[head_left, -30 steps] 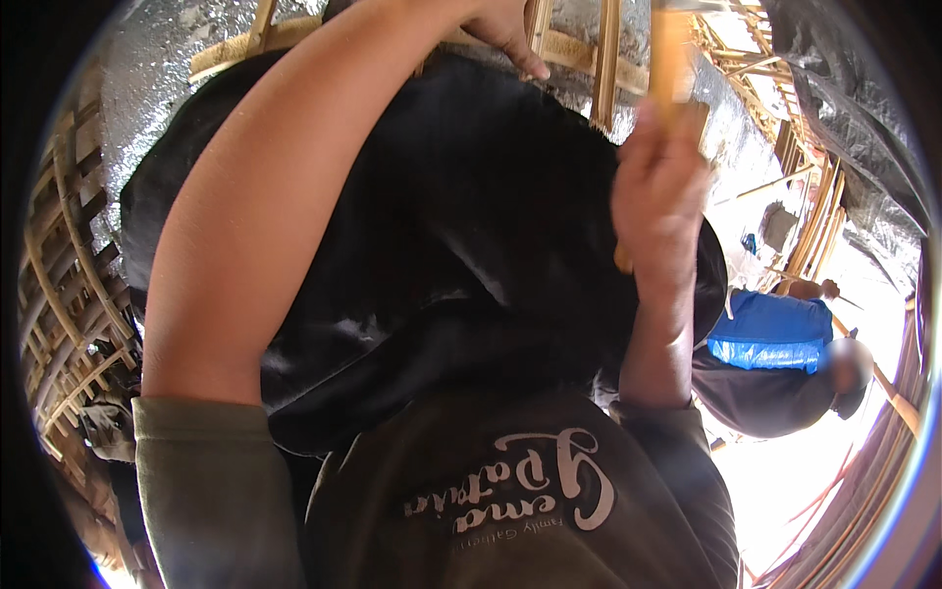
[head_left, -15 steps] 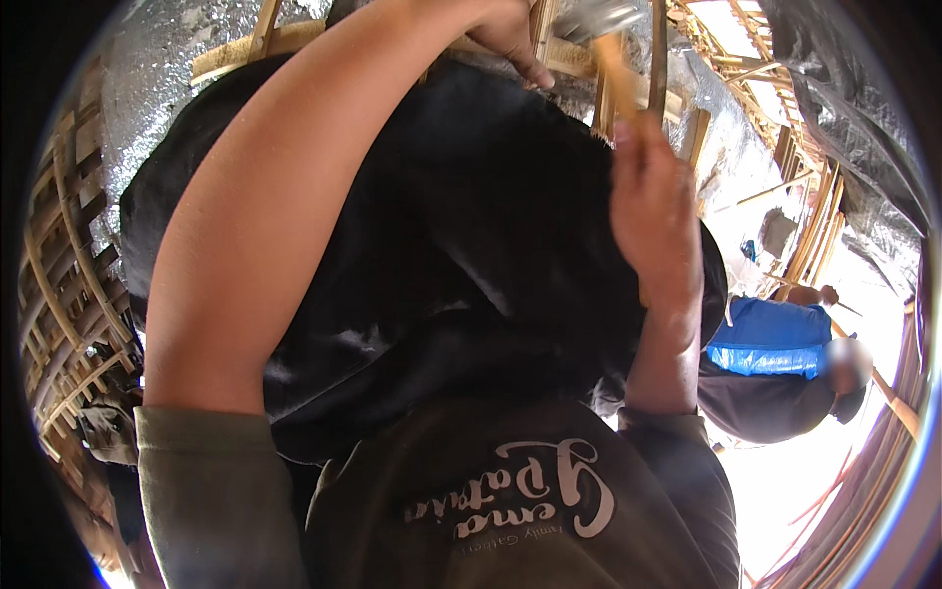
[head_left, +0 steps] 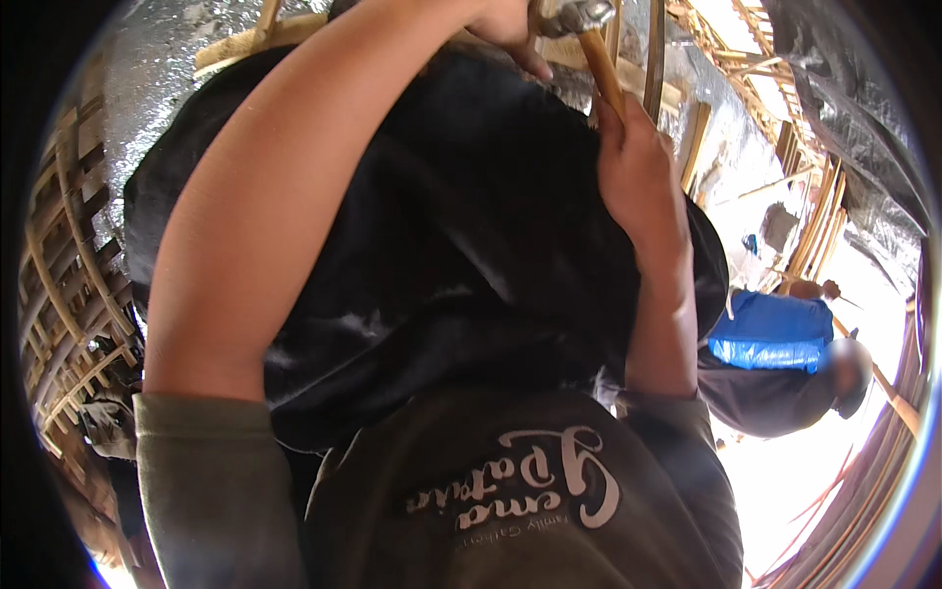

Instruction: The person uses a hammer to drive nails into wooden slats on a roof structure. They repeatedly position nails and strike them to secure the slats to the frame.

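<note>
My right hand (head_left: pixel 643 177) is closed round the wooden handle of a hammer (head_left: pixel 604 74). Its metal head is close beside my left hand, near the top edge. My left hand (head_left: pixel 508 27) appears closed on an upright bamboo strip (head_left: pixel 534 34), with one digit pointing down; the picture's edge cuts off part of this hand. Behind both hands runs a horizontal bamboo piece (head_left: pixel 231 49), part of a frame. Black cloth (head_left: pixel 471 226) covers my lap between my forearms.
A person in dark clothing with a blue garment (head_left: pixel 775 329) is at the right, by a long pole (head_left: pixel 893 402). Woven bamboo lattice (head_left: pixel 69 236) stands at the left. Silvery sheeting (head_left: pixel 162 108) lies beyond the frame. Several bamboo strips (head_left: pixel 819 226) lean at the right.
The hammer head, blurred before, now shows sharply and sits further left and slightly lower. My right hand has moved a little left and up; my left hand stays at the frame.
</note>
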Demonstrator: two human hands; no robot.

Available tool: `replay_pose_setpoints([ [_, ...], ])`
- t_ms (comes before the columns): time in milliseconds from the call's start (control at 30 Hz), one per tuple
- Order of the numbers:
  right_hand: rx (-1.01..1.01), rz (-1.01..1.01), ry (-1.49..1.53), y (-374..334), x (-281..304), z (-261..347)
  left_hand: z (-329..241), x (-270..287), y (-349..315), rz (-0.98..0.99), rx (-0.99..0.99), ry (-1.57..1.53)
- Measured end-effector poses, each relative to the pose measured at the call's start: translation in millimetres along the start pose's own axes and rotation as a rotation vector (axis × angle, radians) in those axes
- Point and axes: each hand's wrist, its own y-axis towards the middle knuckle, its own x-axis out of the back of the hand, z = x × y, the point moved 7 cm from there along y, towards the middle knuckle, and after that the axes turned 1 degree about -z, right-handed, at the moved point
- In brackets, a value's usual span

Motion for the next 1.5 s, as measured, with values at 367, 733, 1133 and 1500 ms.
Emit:
replay_pose_setpoints([
  [367,-0.096,0.044,0.145,-7.2,-13.9,-8.3,3.2,1.1,-8.6,-0.013,-0.012,-0.052],
  [733,-0.193,0.080,0.102,-12.0,-15.0,-13.4,11.3,-15.3,-0.9,-0.244,-0.086,-0.066],
  [1133,-0.142,-0.013,0.162,-15.0,-21.3,-16.3,62.7,8.5,-58.7,-0.804,0.261,-0.137],
  [1500,-0.144,-0.082,0.193,-16.6,-23.0,-12.7,42.8,6.3,-50.3,-0.961,0.259,0.045],
])
